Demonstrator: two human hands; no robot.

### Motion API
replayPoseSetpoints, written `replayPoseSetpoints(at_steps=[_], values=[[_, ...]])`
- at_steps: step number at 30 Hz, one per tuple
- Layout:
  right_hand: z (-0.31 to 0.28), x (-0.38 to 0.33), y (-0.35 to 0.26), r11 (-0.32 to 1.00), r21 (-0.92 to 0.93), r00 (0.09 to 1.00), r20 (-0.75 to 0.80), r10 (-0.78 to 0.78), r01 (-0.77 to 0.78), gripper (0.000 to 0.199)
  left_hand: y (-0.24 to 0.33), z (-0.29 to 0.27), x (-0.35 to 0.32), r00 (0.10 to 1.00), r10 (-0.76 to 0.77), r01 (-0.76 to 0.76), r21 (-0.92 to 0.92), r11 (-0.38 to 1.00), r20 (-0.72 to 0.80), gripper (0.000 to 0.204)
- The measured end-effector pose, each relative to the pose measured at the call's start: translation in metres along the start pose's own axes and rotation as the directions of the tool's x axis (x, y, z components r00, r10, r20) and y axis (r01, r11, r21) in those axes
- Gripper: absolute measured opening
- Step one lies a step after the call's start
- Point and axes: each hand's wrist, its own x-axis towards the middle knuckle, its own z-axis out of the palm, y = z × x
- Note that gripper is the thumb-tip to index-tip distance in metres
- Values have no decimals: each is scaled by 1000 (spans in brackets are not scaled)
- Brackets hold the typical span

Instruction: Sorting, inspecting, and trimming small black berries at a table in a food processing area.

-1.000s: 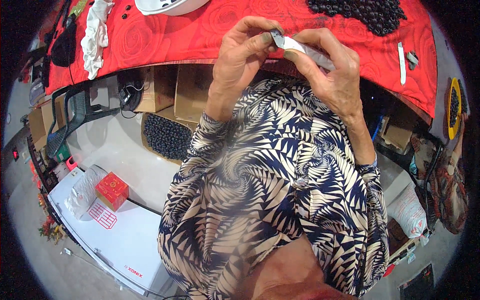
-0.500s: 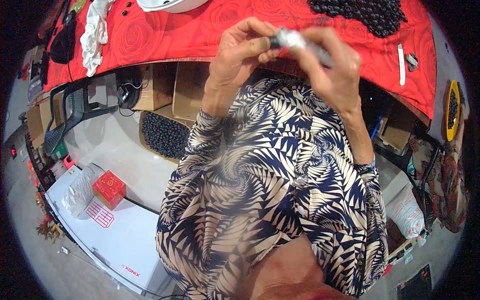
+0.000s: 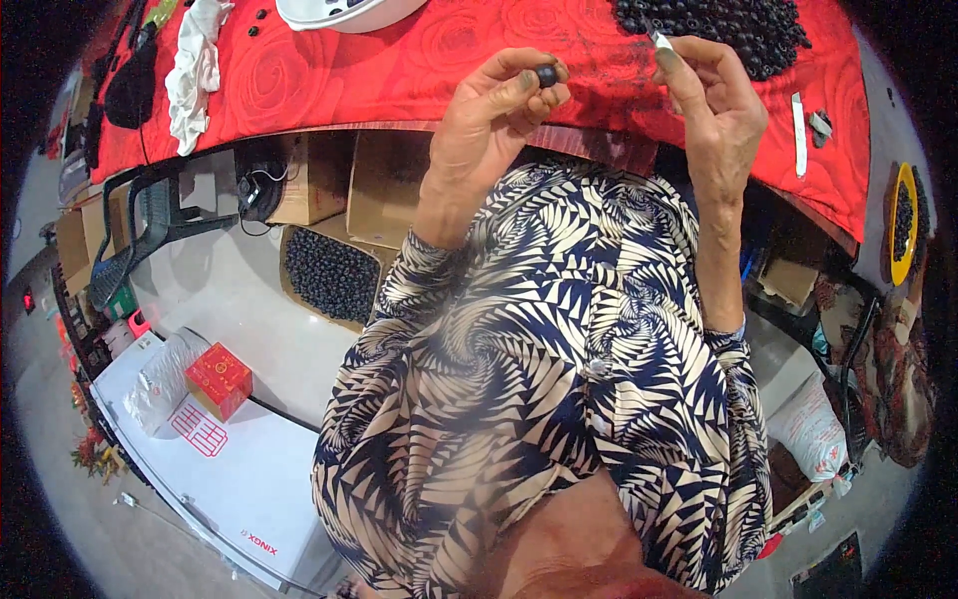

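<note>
The left hand pinches a small, round, dark bead between thumb and fingertips, just above the table edge. The right hand, apart from it, grips a thin, pale, pointed tool. Beyond the bead, a heap of like beads lies on the rose-patterned red cloth; a crumpled white rag lies far left.

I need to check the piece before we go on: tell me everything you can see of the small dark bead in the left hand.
The bead is small, round and dark, with a dull sheen. It is pinched between the thumb and fingertips of the left hand, raised above the red cloth's near edge. Nothing else touches it; any hole is too small to tell.
</note>
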Motion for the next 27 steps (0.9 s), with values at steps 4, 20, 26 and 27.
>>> replayPoseSetpoints(at_steps=[4, 20, 26, 27], values=[[4, 0, -5, 998, 39, 998, 34, 55, -57, 15, 4, 2, -1, 998, 10, -9, -23, 1000, 55, 30], [10, -8, 3, 986, 9, 977, 136, 164, -167, 14, -1, 7, 1, 990, 93, -72, 184, 980, -108, 18], [6, -14, 5, 981, 83, 973, 170, 158, -174, 13, 7, 18, -3, 980, 158, -117, 287, 951, -122, 13], [4, -14, 4, 981, 71, 971, 169, 166, -180, 12, 9, 23, -1, 977, 187, -147, 314, 938, -102, 12]])
